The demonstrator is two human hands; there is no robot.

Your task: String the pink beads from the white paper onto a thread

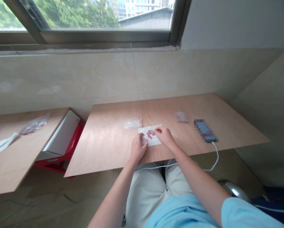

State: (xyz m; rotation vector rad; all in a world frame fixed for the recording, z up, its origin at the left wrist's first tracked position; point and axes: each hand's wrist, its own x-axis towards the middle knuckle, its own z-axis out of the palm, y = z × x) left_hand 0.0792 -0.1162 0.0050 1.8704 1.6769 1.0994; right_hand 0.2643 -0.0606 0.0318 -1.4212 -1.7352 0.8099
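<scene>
A white sheet point(153, 141) lies near the front of a wooden table point(108, 142), with several small red pieces point(150, 133) clustered on it. My left hand point(137, 148) rests at the sheet's left edge, fingers curled in a pinch on something small that I cannot make out. At the sheet's far right part, my right hand point(164, 135) has its fingertips pinched together next to the red pieces. A clear plastic bag point(132, 123) lies just behind the sheet to the left.
A small pinkish bag point(181, 117) and a phone point(205, 130) with a white cable point(215, 158) lie to the right. A second wooden table point(11, 158) at left bears a plastic bag point(34, 124). A white box on a red stool point(61, 139) stands between the tables.
</scene>
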